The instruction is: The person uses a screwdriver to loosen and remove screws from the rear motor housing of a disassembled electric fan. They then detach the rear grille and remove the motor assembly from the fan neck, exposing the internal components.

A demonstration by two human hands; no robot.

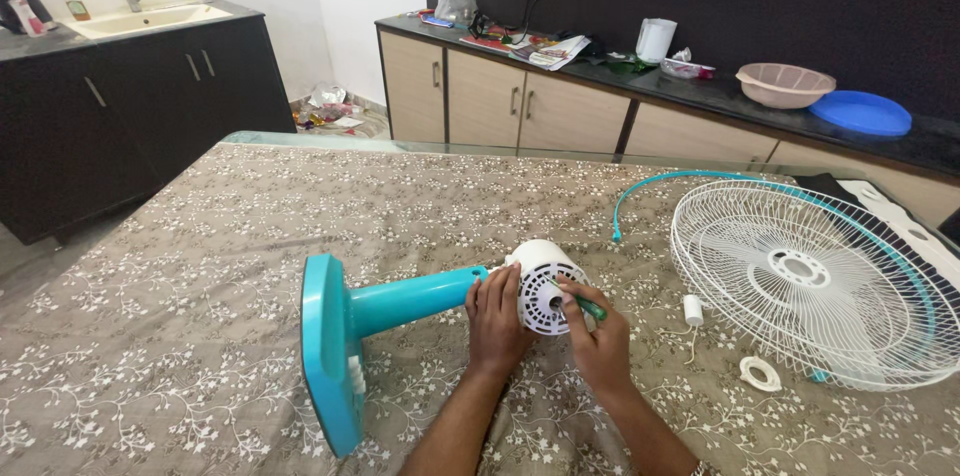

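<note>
I see a teal fan stand lying on its side on the table. My left hand grips its white motor housing; my right hand holds a green screwdriver against it. The grille, rim ring and small white parts already lie off beside it; the motor remains on the stand.

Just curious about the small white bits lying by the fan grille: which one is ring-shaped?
The flat white ring, nearest the camera, by the grille's lower edge, has an open centre. The other, a small white cap, is solid and stubby.
</note>
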